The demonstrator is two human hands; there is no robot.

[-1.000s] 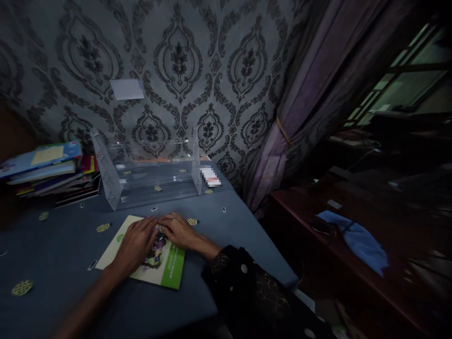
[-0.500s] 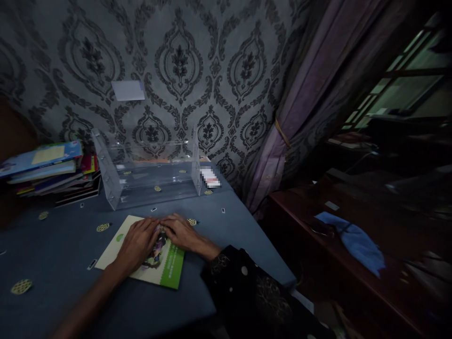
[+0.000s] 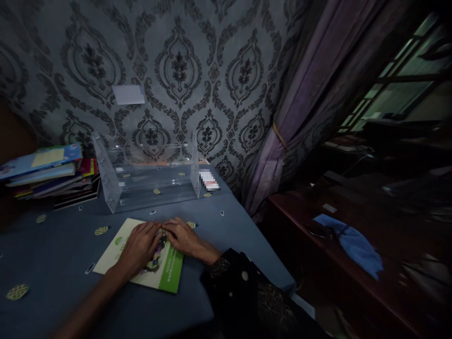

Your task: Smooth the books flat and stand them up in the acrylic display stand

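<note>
A thin book (image 3: 148,278) with a cream and green cover and a cartoon picture lies flat on the blue patterned tablecloth (image 3: 106,310). My left hand (image 3: 141,246) rests palm down across its cover, fingers stretched out towards its far edge. From the right, my right hand (image 3: 182,238) lies over the far right corner of the same book, its fingers slightly bent and pointing at the left hand's fingertips. The two hands nearly meet there. Neither lifts the book, and the hands cover part of its picture.
Behind the book stands a clear acrylic rack (image 3: 155,183). A stack of books (image 3: 45,176) is at the left, and a small white and red item (image 3: 209,180), blurred out, is right of the rack. Beyond the table's right edge, a blue cloth (image 3: 353,242) lies on dark red furniture (image 3: 293,226).
The view has shifted slightly, so the table things appear a little lower. Both hands stay on the book in nearly the same place.
</note>
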